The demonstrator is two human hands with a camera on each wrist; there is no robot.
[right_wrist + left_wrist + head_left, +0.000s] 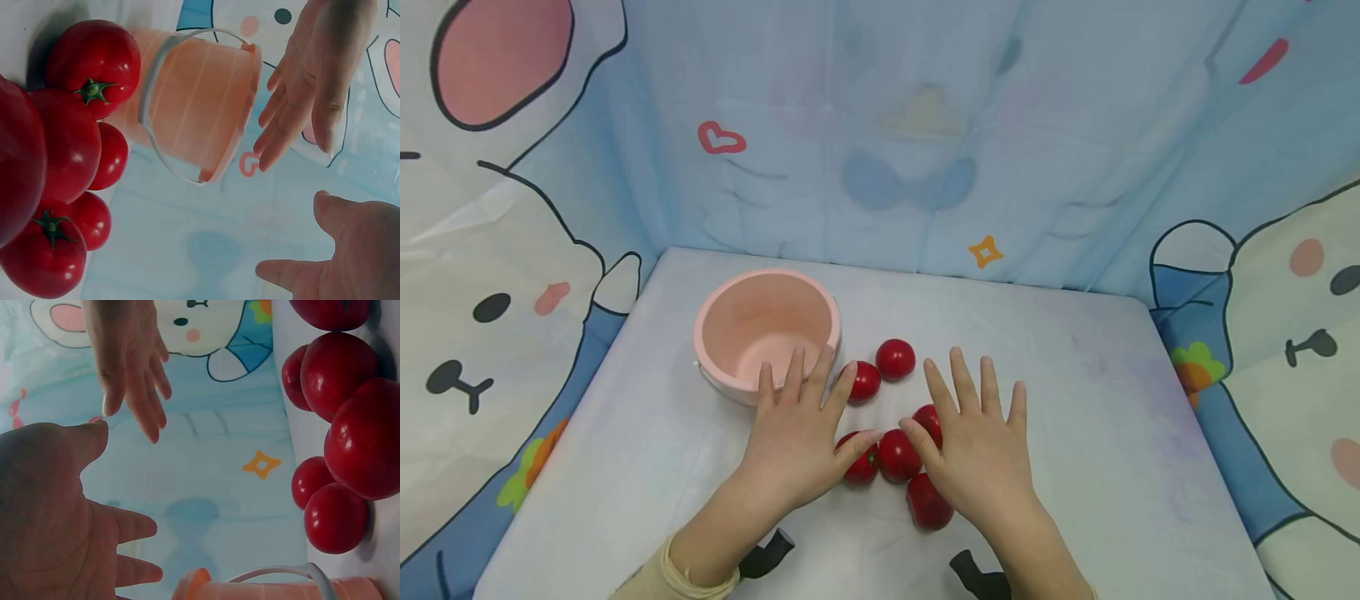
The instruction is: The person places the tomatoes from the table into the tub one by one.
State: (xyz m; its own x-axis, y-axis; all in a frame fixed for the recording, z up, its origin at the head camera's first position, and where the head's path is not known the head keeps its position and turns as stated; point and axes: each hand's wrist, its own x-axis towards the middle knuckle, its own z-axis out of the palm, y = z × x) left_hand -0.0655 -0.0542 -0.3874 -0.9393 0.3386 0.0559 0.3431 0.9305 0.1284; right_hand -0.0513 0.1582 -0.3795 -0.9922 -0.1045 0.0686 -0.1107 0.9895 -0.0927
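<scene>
Both hands are raised over the table, palms down with fingers spread, and neither holds anything. My left hand (793, 446) overlaps the front rim of a pink bucket (730, 379) in the head view. My right hand (985, 454) hovers to the right, its thumb over the edge of a group of red tomatoes. A front tomato (929, 502), a middle tomato (898, 456) and a left tomato (859, 468) lie close together between the hands. Farther back, a small tomato (896, 359) sits by another tomato (865, 382). Green stems (94, 90) show in the right wrist view.
The bucket has a white handle (150, 94), folded down along its side. A white cloth covers the table (1112, 417). Behind it hangs a blue cartoon curtain (910, 125), with printed bears on both sides. Black straps (767, 554) show by the wrists.
</scene>
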